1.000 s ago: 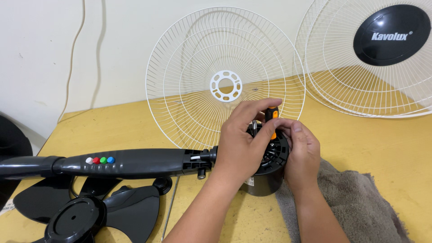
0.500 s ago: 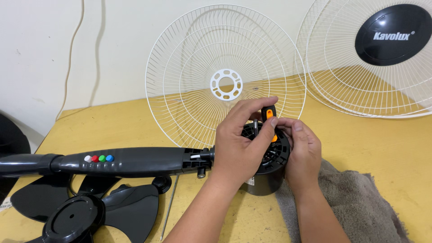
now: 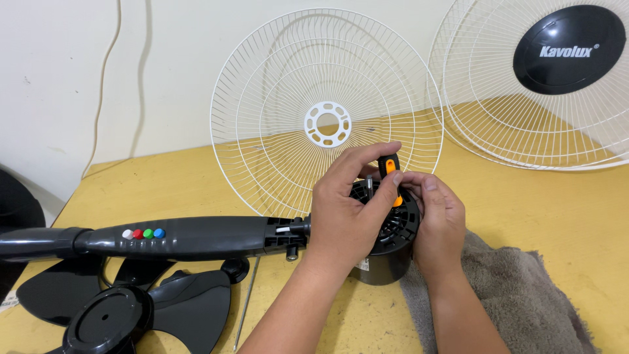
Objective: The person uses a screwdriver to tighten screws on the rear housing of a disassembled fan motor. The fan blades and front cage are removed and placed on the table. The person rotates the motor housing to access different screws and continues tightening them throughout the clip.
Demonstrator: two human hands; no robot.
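— Yellow tabletop [image 3: 524,216] against a pale wall; 2 white wire fan guards propped there, the rear guard [image 3: 327,105] with its ringed hub straight ahead, the front guard [image 3: 544,85] with its black centre cap off to the right. How far along?

— Well stripped down, by the look of it. Both guards off, black fan blade [image 3: 157,308] off and lying flat at lower left, near the black fan stem [image 3: 190,237] with its 4 coloured buttons. Black motor housing [image 3: 390,229] standing on end at the stem's right tip, partly on a grey towel [image 3: 524,295]. Housing itself not yet apart, so probably fasteners or the shell left to deal with.

— Hands?

— Left hand [image 3: 344,213] curled over the top of the housing, fingertips pinched shut around the orange-and-black screwdriver [image 3: 391,172]. Right hand [image 3: 442,219] cupped against the housing's right side, thumb and forefinger closed on the same handle. Tool upright, tip down into the vented top; exact seat hidden by the fingers.

— Any change from half a second back?

— Hardly any. Same grip, same spot on the housing; at most a slight shift of the left fingers on the handle. Loose thin metal rod [image 3: 246,301] beside the blade unmoved.
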